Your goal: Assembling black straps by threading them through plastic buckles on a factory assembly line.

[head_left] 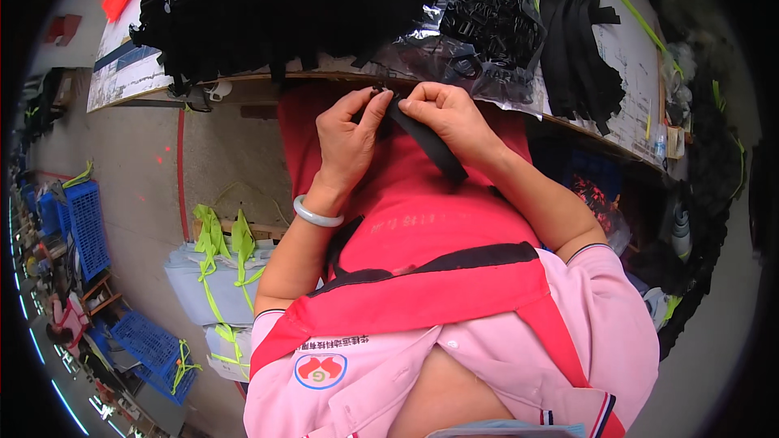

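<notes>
Over my red apron [406,203], at the table's near edge, my two hands are close together. In my right hand [454,118] is a black webbing strap [434,148], gripped near its upper end between thumb and fingers. Its loose end hangs down across the apron. My left hand [350,130] pinches a small dark piece [379,90] beside the top of the strap; it looks like a plastic buckle, but the fingers cover most of it. Whether the strap passes through that piece cannot be made out.
On the white table [122,85] lie a large heap of black straps [284,12], a transparent bag of black plastic buckles [491,24] and more black straps [578,49]. Pale bundles with yellow-green ties [207,276] stand at left, near blue crates [85,227].
</notes>
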`<state>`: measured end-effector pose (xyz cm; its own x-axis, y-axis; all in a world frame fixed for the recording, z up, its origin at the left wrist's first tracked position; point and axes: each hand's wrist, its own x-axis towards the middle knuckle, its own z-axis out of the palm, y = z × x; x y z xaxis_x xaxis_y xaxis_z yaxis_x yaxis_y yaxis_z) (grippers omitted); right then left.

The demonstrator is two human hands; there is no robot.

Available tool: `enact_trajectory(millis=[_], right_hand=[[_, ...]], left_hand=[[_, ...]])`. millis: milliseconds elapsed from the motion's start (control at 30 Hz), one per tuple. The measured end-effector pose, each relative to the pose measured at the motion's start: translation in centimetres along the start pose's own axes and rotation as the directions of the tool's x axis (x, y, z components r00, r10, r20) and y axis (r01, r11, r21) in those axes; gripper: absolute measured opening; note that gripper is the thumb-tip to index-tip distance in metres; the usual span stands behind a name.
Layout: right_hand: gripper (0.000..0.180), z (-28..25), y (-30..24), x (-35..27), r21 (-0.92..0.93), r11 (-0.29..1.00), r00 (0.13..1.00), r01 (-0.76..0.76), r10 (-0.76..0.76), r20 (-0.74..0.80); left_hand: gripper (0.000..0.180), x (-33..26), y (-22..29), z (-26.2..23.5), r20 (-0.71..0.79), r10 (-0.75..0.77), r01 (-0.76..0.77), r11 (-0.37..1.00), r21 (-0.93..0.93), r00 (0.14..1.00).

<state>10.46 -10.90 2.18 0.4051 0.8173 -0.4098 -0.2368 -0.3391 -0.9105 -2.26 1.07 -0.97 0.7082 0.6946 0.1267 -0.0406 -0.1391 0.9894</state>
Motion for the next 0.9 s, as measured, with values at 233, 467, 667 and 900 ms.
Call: enact_trajectory(millis=[233, 467, 667, 900], right_hand=[[0.020, -0.4, -1.4, 1.8, 0.161, 0.980, 0.957, -0.117, 0.068, 0.281], [0.021, 0.9, -8.4, 4.5, -0.368, 0.904, 0.947, 0.216, -0.102, 0.305], [0.023, -5.5, -26.6, 12.2, -0.701, 0.293, 0.396, 0.650, -0.918, -0.017], [0.023, 1.6, -24.8, 11.2, -0.254, 0.255, 0.311, 0.933, -0.926, 0.212]], left_hand=[[0.019, -0.6, 1.1, -2.4, 0.124, -0.371, 0.390, 0.848, -0.358, 0.920], [0.012, -0.5, 5.3, -8.5, 0.382, -0.204, 0.305, 0.925, -0.227, 0.901], [0.018, 3.0, 12.7, -17.3, 0.218, -0.060, 0.099, 0.980, -0.174, 0.974], [0.030, 13.0, 13.9, -20.2, -0.167, -0.018, 0.075, 0.937, 0.341, 0.986]])
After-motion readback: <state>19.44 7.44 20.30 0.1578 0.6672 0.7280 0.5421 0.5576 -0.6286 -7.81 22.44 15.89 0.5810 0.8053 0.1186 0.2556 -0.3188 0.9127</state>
